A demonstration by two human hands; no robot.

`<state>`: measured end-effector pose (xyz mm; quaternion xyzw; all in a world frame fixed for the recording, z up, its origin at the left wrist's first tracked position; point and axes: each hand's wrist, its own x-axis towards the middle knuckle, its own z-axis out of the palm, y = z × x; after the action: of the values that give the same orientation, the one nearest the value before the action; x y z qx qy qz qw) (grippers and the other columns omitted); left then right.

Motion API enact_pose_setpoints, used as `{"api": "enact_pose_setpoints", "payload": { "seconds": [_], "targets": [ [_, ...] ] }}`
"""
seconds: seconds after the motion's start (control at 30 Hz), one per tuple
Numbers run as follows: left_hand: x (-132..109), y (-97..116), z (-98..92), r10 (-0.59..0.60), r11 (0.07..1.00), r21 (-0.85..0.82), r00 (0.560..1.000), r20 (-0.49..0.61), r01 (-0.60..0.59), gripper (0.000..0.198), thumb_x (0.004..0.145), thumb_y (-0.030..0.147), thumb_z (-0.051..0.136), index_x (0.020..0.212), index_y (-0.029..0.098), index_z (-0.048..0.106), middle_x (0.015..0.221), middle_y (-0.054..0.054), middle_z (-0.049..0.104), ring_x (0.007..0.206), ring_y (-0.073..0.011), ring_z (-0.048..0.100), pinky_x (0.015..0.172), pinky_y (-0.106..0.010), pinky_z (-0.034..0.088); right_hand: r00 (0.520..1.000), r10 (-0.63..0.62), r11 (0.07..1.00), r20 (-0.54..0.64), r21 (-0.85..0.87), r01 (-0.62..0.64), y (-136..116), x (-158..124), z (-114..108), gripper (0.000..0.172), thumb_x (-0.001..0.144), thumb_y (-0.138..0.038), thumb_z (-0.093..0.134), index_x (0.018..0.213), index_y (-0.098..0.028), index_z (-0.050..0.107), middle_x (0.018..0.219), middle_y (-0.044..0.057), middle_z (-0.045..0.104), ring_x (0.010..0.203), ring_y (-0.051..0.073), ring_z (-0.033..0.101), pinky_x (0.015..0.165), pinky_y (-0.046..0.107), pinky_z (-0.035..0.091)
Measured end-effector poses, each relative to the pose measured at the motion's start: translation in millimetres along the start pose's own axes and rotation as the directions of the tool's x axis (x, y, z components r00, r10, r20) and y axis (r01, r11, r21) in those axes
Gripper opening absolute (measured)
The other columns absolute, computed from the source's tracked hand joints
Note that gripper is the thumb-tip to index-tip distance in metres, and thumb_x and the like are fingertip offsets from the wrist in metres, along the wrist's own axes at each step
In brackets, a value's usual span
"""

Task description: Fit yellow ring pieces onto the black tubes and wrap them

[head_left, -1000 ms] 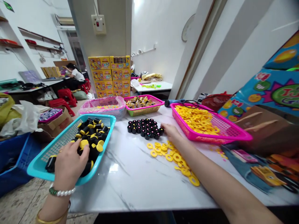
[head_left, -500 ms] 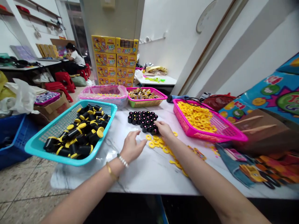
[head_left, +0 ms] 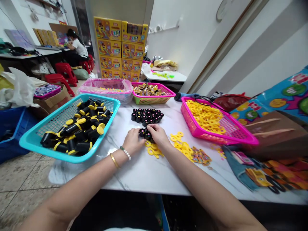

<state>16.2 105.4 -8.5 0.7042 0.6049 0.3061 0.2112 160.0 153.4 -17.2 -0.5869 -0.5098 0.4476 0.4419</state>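
Note:
Small round black cups (head_left: 146, 117), several with pink or yellow centres, stand packed together upright on the marble-patterned table (head_left: 125, 176). A few more black cups (head_left: 142, 132) sit nearer to me, between my two hands. My left hand (head_left: 133, 141) curls around their left side, thumb and fingers against a cup. My right hand (head_left: 157, 135) pinches at a black cup from the right, its fingertips partly hiding it. Just below my hands lie yellow ring-shaped plastic pieces (head_left: 154, 150), with more yellow pieces (head_left: 184, 148) to the right of my right wrist.
A turquoise basket (head_left: 26, 146) of black, yellow-capped cylinders stands left. On the right is a pink basket (head_left: 231, 139) of yellow pieces. Two more baskets stand behind, one pink with plastic lining (head_left: 89, 86). Small printed packets (head_left: 201, 155) lie right. A person (head_left: 78, 48) sits far left.
My right hand has moved toward me and left, and some black cups now stand apart from the group. My left hand has closed in beside them. The view has shifted slightly.

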Motion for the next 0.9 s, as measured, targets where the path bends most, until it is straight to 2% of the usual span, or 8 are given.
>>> {"api": "enact_pose_setpoints", "payload": {
  "seconds": [0.27,0.33,0.43,0.53,0.6,0.73,0.83,0.9],
  "targets": [
    [-49,-19,-48.0,-0.045,0.997,0.057,0.999,0.008,0.045,0.031,0.08,0.016,0.064,0.11,0.014,0.066,0.097,-0.008,0.067,0.089,-0.021,0.063,0.089,-0.037,0.051,0.95,-0.11,0.994,0.292,0.025,0.108,-17,-43,43,0.025,0.08,-0.043,0.061,0.084,-0.02,0.065,0.077,-0.002,0.067,0.075,0.015,0.061,0.073,0.028,0.049],
    [-59,-23,-57.9,-0.066,0.996,0.053,0.998,0.004,0.066,0.029,0.081,0.018,0.065,0.11,0.015,0.067,0.095,-0.006,0.067,0.082,-0.0186,0.062,0.085,-0.035,0.052,0.937,-0.134,0.991,0.323,0.012,0.137,-24,-45,41,0.025,0.081,-0.044,0.06,0.086,-0.02,0.065,0.08,-0.001,0.068,0.077,0.016,0.061,0.074,0.029,0.049],
    [-74,-27,-67.7,-0.045,0.999,0.021,0.998,-0.036,0.046,0.026,0.081,0.022,0.067,0.107,0.016,0.068,0.095,-0.005,0.066,0.078,-0.0169,0.062,0.081,-0.032,0.053,0.945,-0.199,0.976,0.258,-0.034,0.214,-33,-50,16,0.024,0.083,-0.042,0.061,0.094,-0.021,0.065,0.092,0.001,0.068,0.088,0.018,0.061,0.082,0.031,0.047],
    [-93,-26,-68.1,0.047,0.999,-0.023,0.997,-0.062,-0.048,0.023,0.083,0.022,0.067,0.105,0.016,0.066,0.101,-0.007,0.066,0.09,-0.0196,0.062,0.084,-0.033,0.052,0.929,-0.343,0.886,0.14,-0.28,0.37,-35,-67,-21,0.02,0.087,-0.038,0.06,0.097,-0.021,0.066,0.095,0.004,0.068,0.088,0.019,0.06,0.084,0.034,0.046],
    [-106,-22,-62.5,0.095,0.994,-0.046,0.995,-0.041,-0.096,0.022,0.083,0.018,0.067,0.105,0.017,0.065,0.104,-0.007,0.066,0.098,-0.0217,0.061,0.089,-0.035,0.052,0.917,-0.37,0.8,0.147,-0.452,0.395,-28,-86,-36,0.019,0.087,-0.039,0.062,0.092,-0.021,0.068,0.086,0.005,0.067,0.08,0.02,0.059,0.078,0.036,0.047],
    [-122,-15,-44.3,0.125,0.989,-0.075,0.992,0.004,-0.124,0.026,0.081,0.011,0.067,0.104,0.019,0.064,0.103,-0.006,0.065,0.099,-0.024,0.059,0.087,-0.039,0.052,0.858,-0.436,0.673,0.27,-0.535,0.51,2,-118,-32,0.021,0.081,-0.03,0.072,0.1,-0.022,0.07,0.092,0.007,0.064,0.089,0.023,0.06,0.078,0.037,0.051],
    [-122,-15,-38.8,0.125,0.989,-0.08,0.992,-0.001,-0.124,0.028,0.078,0.009,0.069,0.103,0.019,0.064,0.102,-0.006,0.065,0.098,-0.0249,0.057,0.086,-0.041,0.051,0.783,-0.566,0.554,0.26,-0.582,0.594,16,-119,-24,0.006,0.084,-0.022,0.068,0.089,-0.022,0.071,0.091,0.007,0.061,0.087,0.023,0.059,0.075,0.037,0.051],
    [-122,-16,-42.1,0.129,0.988,-0.08,0.992,-0.011,-0.129,0.026,0.079,0.008,0.068,0.102,0.018,0.064,0.102,-0.007,0.065,0.099,-0.0252,0.056,0.088,-0.043,0.05,0.738,-0.638,0.526,0.22,-0.575,0.627,15,-118,-25,0.005,0.087,-0.023,0.064,0.087,-0.022,0.069,0.093,0.008,0.063,0.089,0.023,0.06,0.078,0.039,0.051]
  ]
}}
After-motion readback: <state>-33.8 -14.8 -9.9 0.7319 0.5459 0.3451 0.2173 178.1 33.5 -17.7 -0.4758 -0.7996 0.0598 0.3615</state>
